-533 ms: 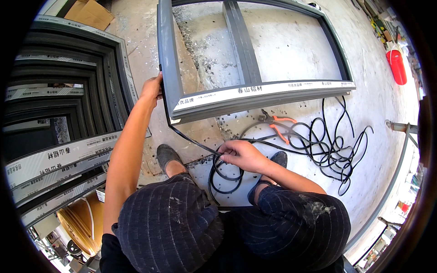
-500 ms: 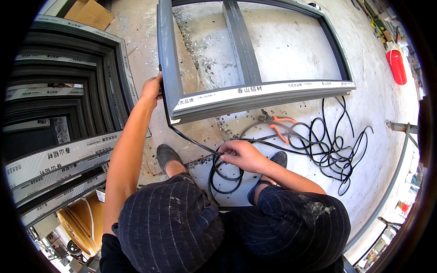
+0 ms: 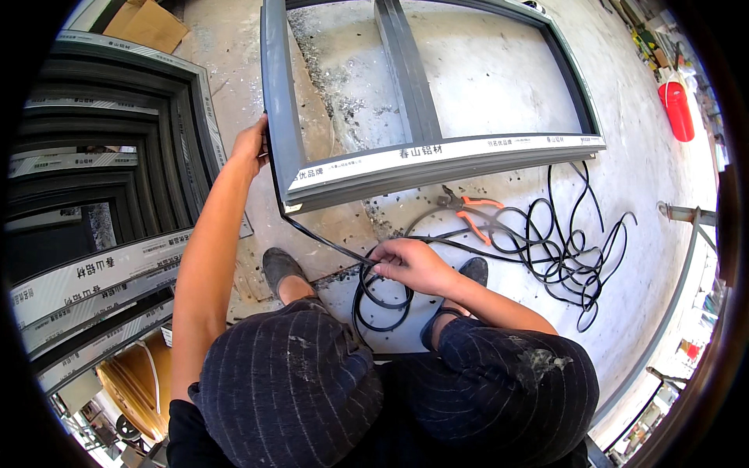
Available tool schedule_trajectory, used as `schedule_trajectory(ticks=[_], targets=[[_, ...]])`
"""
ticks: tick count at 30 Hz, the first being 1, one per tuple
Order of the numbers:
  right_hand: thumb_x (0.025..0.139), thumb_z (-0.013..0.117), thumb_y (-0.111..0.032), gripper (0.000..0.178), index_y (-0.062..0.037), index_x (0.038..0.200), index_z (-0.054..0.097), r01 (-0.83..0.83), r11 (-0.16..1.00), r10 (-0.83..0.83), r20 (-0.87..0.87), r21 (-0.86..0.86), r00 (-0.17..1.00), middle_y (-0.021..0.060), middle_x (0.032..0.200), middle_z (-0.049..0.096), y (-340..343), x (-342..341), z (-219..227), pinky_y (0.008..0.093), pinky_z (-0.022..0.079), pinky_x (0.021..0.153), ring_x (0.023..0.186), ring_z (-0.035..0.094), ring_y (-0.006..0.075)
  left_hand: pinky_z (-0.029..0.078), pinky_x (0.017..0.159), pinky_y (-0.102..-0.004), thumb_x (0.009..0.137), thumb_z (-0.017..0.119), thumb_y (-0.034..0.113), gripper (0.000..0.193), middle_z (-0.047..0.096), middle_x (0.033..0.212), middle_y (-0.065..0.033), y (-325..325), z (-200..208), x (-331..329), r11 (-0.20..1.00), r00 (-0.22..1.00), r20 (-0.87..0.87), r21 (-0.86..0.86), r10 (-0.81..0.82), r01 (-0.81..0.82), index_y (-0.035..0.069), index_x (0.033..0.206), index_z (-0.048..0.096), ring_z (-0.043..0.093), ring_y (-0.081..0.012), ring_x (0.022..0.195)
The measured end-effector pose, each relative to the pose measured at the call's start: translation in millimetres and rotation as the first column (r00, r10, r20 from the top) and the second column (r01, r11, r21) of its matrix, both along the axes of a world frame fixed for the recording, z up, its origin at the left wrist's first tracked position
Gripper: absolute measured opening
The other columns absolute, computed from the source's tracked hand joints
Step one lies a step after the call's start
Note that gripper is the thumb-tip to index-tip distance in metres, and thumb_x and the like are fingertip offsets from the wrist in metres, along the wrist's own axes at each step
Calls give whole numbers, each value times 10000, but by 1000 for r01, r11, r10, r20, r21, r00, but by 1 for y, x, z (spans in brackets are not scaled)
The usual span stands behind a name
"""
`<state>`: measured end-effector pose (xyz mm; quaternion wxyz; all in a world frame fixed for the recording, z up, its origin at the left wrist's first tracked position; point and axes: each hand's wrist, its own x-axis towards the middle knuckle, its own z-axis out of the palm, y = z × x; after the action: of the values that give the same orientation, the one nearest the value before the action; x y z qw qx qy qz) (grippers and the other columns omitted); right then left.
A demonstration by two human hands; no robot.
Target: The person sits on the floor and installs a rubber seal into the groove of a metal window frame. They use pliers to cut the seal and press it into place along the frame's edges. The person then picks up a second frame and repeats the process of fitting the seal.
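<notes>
A grey metal window frame (image 3: 343, 182) with a crossbar lies ahead of me, its printed film facing up. Along its left side runs a black rubber strip (image 3: 275, 175), which leaves the near left corner and hangs slack toward my knees. My left hand (image 3: 251, 146) presses at the frame's outer left side with fingers curled around the strip there; some fingertips are hidden. Between thumb and fingers, my right hand (image 3: 412, 265) pinches the same strip in front of my shins. Loops of it rest on the floor below. Orange-handled pliers (image 3: 470, 214) lie just beyond my right hand.
Several similar dark frames (image 3: 136, 257) are stacked at the left. More tangled black strip (image 3: 573, 257) covers the floor at the right. A cardboard box (image 3: 148, 27) stands far left, a red container (image 3: 676, 111) far right. Dark shavings are scattered inside the frame.
The whole view has shifted slightly, so the frame and hands appear a little further left. Both hands keep the same hold on the strip.
</notes>
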<state>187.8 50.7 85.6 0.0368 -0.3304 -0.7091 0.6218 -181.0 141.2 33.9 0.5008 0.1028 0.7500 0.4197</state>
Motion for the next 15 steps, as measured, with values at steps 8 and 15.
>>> schedule_trajectory(ticks=[8,15], targets=[[855,651,-153,241,10,1029,619,-3,999,3,4,-33,1000,92,850,647,0,1,2,292,497,733,794,618,158,399,562,-282,918,507,477,387,578,667,28,4,-7,-9,997,994,-80,-22,-78,76,129,797,627,508,-108,569],[839,648,-170,240,7,998,619,23,999,-23,5,-36,1000,118,833,652,-1,3,3,317,500,711,775,634,206,432,644,-281,921,448,545,457,605,735,28,9,-6,-9,991,992,-56,-74,-111,107,137,883,650,547,-102,653]])
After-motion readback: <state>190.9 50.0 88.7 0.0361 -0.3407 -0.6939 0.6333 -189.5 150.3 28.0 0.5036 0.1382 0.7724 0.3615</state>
